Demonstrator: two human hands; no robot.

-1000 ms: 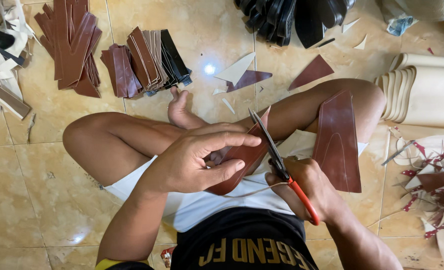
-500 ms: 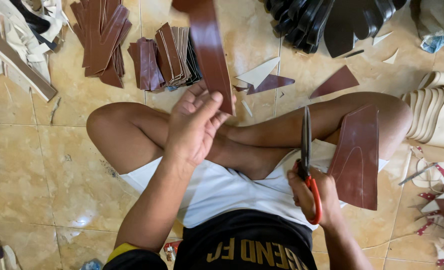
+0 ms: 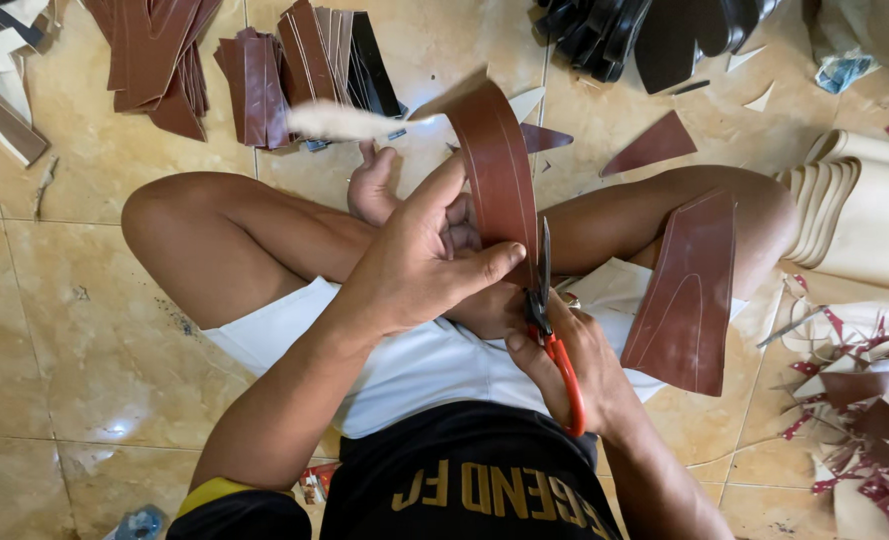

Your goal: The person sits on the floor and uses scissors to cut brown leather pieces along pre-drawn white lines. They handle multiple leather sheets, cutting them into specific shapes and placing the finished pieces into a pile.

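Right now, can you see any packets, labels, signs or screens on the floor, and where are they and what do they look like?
Small crumpled red and white wrapper: on the tan floor tile by the person's left elbow, partly hidden.
Crumpled blue and white printed packet: top right corner, beside the pile of black cut pieces.
Clear plastic bottle with a blue cap: bottom left edge, its label too small to tell.
Signs and screens: none.

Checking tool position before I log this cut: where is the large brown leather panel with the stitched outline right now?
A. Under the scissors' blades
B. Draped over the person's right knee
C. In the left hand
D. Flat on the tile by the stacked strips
B: the brown leather panel lies draped over the right knee, apart from both hands; the left hand holds a separate brown strip.
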